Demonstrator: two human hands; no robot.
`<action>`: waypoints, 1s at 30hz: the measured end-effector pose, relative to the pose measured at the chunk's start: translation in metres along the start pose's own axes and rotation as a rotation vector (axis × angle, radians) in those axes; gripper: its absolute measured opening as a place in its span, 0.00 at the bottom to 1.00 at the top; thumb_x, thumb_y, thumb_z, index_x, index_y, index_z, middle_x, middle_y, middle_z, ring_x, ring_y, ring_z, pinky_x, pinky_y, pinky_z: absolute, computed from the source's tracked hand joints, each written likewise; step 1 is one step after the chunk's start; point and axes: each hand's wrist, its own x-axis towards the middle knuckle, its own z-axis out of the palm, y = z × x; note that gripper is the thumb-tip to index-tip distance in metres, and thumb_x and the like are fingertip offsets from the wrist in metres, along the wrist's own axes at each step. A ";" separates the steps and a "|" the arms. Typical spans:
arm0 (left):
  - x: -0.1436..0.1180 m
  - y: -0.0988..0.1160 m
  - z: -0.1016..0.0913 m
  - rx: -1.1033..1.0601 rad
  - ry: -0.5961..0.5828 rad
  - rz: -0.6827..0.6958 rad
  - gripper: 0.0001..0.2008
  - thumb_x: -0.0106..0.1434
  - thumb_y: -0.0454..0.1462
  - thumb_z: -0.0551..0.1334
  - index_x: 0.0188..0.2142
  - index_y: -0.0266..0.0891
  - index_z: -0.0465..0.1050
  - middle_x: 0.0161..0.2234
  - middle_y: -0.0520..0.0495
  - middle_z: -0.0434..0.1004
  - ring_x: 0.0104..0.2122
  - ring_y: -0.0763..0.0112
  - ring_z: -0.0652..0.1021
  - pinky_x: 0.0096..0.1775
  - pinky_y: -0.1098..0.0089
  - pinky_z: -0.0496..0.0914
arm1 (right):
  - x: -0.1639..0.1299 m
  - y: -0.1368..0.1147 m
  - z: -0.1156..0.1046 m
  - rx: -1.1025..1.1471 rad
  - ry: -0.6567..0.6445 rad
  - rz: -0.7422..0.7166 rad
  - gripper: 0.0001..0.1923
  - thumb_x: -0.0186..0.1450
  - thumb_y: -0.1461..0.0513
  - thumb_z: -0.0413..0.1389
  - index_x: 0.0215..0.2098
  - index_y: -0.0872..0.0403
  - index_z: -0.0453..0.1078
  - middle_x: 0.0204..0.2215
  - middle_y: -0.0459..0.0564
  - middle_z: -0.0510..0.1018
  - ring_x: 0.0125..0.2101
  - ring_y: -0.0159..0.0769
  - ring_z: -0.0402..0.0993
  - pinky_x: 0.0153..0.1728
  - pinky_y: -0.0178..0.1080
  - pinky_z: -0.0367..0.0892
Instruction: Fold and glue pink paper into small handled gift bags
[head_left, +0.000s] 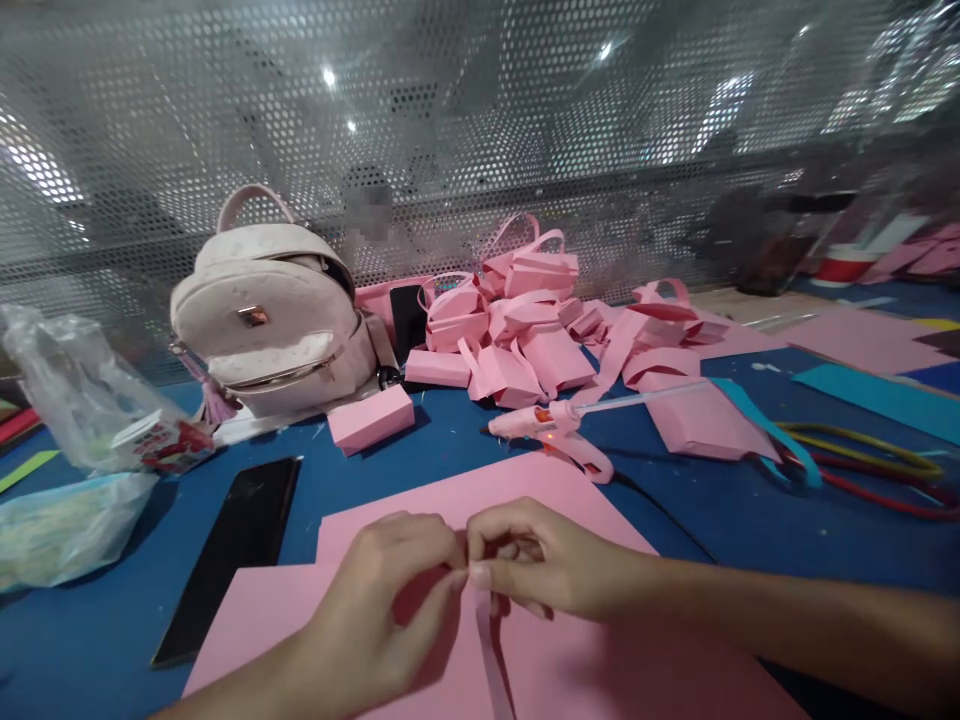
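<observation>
My left hand (382,590) and my right hand (551,560) meet fingertip to fingertip over large sheets of pink paper (277,600). Both are closed in a pinch at the upper end of a narrow pink paper strip (491,655). From my right thumb the strip hangs down toward the bottom edge of the view. Its very end is hidden between the fingers. Just beyond the sheets lies a pink glue gun (551,425) with a clear glue stick in its back and a black cord trailing right. A folded pink paper box (371,418) sits to its left.
Behind the glue gun is a heap of pink paper bags with handles (525,340). At the left are a pale backpack (270,310), a black phone (232,555) and plastic bags (67,520). Blue strips (885,400) and coloured loops (870,450) lie right. A perforated metal panel (450,120) rises behind.
</observation>
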 end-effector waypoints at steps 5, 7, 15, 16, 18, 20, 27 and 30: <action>0.003 0.000 -0.004 -0.136 0.037 -0.175 0.11 0.69 0.35 0.56 0.29 0.39 0.70 0.29 0.52 0.77 0.29 0.74 0.74 0.34 0.75 0.64 | 0.002 0.002 0.001 0.003 0.053 -0.007 0.15 0.65 0.51 0.60 0.33 0.54 0.66 0.22 0.42 0.74 0.15 0.22 0.62 0.17 0.27 0.56; 0.006 0.001 -0.005 -0.204 0.023 -0.261 0.11 0.67 0.36 0.58 0.28 0.39 0.73 0.28 0.52 0.78 0.30 0.74 0.75 0.35 0.75 0.65 | 0.002 0.002 0.001 0.003 0.065 -0.002 0.14 0.64 0.53 0.61 0.32 0.54 0.66 0.22 0.41 0.73 0.15 0.22 0.62 0.17 0.27 0.57; 0.010 0.008 -0.004 -0.426 0.000 -0.435 0.09 0.59 0.34 0.64 0.22 0.37 0.76 0.23 0.52 0.78 0.27 0.73 0.75 0.32 0.75 0.66 | -0.002 -0.005 0.001 -0.011 0.056 0.048 0.23 0.58 0.45 0.65 0.27 0.55 0.66 0.19 0.40 0.70 0.16 0.23 0.62 0.17 0.27 0.57; 0.011 0.007 -0.004 -0.421 0.010 -0.429 0.10 0.59 0.34 0.64 0.22 0.37 0.76 0.22 0.52 0.78 0.27 0.73 0.75 0.32 0.75 0.67 | -0.001 -0.005 0.001 -0.004 0.057 0.043 0.23 0.58 0.45 0.65 0.27 0.55 0.66 0.19 0.41 0.71 0.16 0.23 0.62 0.17 0.27 0.57; 0.012 0.007 -0.005 -0.404 0.027 -0.420 0.10 0.58 0.34 0.64 0.21 0.37 0.75 0.22 0.52 0.79 0.26 0.73 0.75 0.31 0.75 0.67 | -0.001 -0.004 0.000 0.010 0.070 0.040 0.22 0.59 0.46 0.64 0.27 0.55 0.66 0.20 0.42 0.72 0.16 0.23 0.63 0.17 0.27 0.57; 0.013 0.006 -0.007 -0.375 0.034 -0.423 0.09 0.58 0.34 0.64 0.22 0.37 0.76 0.23 0.51 0.79 0.27 0.72 0.75 0.32 0.75 0.68 | 0.001 -0.002 0.000 0.013 0.081 0.057 0.19 0.60 0.49 0.63 0.28 0.55 0.66 0.21 0.42 0.73 0.16 0.23 0.63 0.18 0.27 0.58; 0.013 0.002 -0.010 -0.434 -0.013 -0.467 0.05 0.56 0.33 0.64 0.25 0.38 0.78 0.29 0.50 0.82 0.34 0.68 0.79 0.40 0.72 0.70 | 0.001 -0.003 0.002 -0.032 0.077 0.057 0.12 0.58 0.57 0.62 0.27 0.54 0.64 0.20 0.41 0.72 0.18 0.24 0.62 0.19 0.28 0.55; 0.011 0.000 -0.008 -0.502 -0.060 -0.490 0.03 0.53 0.32 0.65 0.24 0.38 0.78 0.29 0.49 0.83 0.37 0.66 0.80 0.42 0.72 0.70 | -0.001 -0.004 0.004 -0.018 0.062 0.002 0.15 0.58 0.54 0.63 0.26 0.55 0.64 0.20 0.42 0.71 0.21 0.26 0.62 0.22 0.30 0.55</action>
